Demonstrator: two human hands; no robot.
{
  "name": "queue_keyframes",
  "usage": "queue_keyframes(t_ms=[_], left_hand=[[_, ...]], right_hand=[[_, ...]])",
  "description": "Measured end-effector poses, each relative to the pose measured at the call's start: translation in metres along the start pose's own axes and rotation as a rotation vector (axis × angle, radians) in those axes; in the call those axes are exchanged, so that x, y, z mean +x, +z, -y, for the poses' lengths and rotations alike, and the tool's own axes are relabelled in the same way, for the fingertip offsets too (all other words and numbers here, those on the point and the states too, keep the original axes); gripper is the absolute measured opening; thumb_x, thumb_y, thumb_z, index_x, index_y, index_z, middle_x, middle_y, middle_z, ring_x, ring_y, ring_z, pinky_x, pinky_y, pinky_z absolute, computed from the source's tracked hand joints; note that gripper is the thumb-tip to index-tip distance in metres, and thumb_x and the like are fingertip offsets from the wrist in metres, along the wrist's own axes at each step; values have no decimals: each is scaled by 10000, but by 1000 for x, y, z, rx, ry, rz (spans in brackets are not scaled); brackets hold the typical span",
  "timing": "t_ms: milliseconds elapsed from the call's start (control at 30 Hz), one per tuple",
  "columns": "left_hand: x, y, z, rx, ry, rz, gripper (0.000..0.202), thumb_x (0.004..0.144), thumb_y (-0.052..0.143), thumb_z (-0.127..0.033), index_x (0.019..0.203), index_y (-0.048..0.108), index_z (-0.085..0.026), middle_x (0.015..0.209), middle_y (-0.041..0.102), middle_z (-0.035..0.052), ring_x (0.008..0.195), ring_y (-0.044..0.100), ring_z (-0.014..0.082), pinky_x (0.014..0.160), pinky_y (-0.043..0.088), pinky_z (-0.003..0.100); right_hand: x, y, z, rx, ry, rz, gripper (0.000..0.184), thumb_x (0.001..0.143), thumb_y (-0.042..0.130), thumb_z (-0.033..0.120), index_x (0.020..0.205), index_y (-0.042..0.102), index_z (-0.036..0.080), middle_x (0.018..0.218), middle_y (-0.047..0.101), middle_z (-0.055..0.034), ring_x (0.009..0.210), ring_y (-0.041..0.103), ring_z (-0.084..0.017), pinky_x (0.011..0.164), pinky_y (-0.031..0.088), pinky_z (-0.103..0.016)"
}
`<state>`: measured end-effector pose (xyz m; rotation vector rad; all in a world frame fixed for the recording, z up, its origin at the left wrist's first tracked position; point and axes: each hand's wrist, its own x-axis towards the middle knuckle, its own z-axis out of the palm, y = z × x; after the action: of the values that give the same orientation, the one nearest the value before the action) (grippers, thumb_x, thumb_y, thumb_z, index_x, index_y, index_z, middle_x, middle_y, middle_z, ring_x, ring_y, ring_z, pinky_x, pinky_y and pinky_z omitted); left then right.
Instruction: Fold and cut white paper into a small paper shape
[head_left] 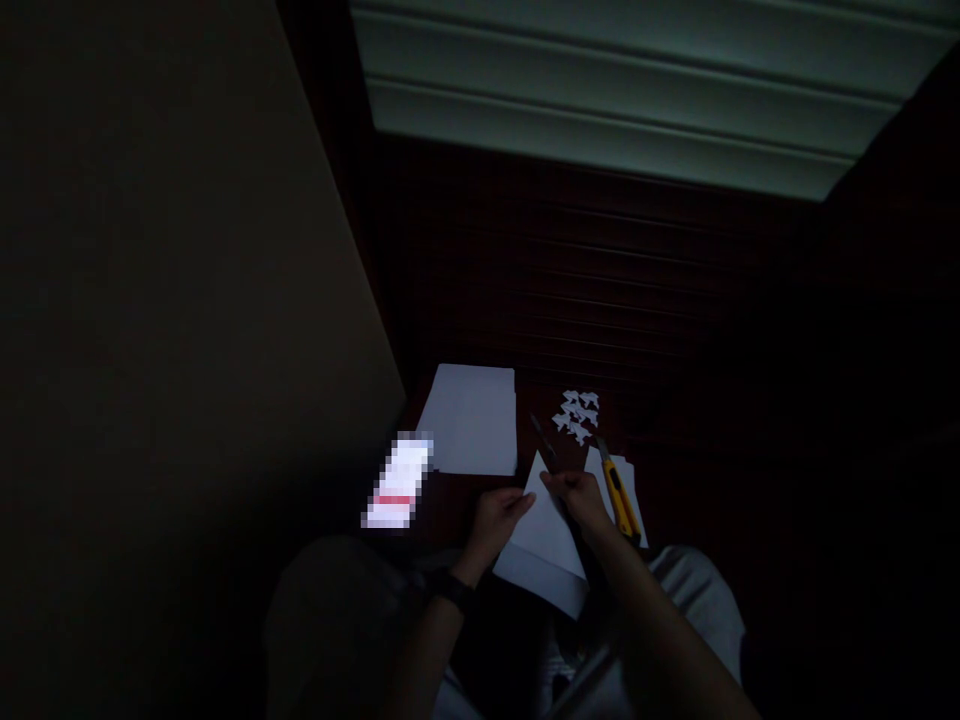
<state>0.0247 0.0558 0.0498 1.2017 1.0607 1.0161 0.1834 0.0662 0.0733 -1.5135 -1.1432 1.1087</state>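
A sheet of white paper (546, 535), folded to a point at its top and with a straight strip along its bottom, is held up between my two hands. My left hand (496, 522) pinches its left edge, thumb on the front face. On the opposite edge, near the point, my right hand (581, 496) grips with thumb and fingers. Just beyond the paper's tip lies a dark, thin pen-like tool (543, 438). Close to my right forearm, a yellow utility knife (621, 497) rests on some smaller white paper (637, 490).
A stack of white paper (476, 420) lies at the back left of the dark table. Several small folded white paper pieces (576, 415) are heaped at the back right. A lit, blurred-out screen (400, 482) glows at the left. Pale slatted blinds (600, 90) hang ahead; a wall (187, 250) stands left.
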Motion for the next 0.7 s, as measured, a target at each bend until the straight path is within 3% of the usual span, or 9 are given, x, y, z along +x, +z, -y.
queue_keyframes(t_ms=[700], left_hand=[[0, -2, 1, -68, 7, -112, 328, 701, 607, -437, 754, 664, -118, 738, 687, 70, 656, 617, 190, 590, 466, 266]], right_hand=[[-4, 3, 2, 63, 3, 47, 351, 607, 668, 473, 571, 645, 125, 506, 554, 4, 463, 414, -96, 457, 315, -228]])
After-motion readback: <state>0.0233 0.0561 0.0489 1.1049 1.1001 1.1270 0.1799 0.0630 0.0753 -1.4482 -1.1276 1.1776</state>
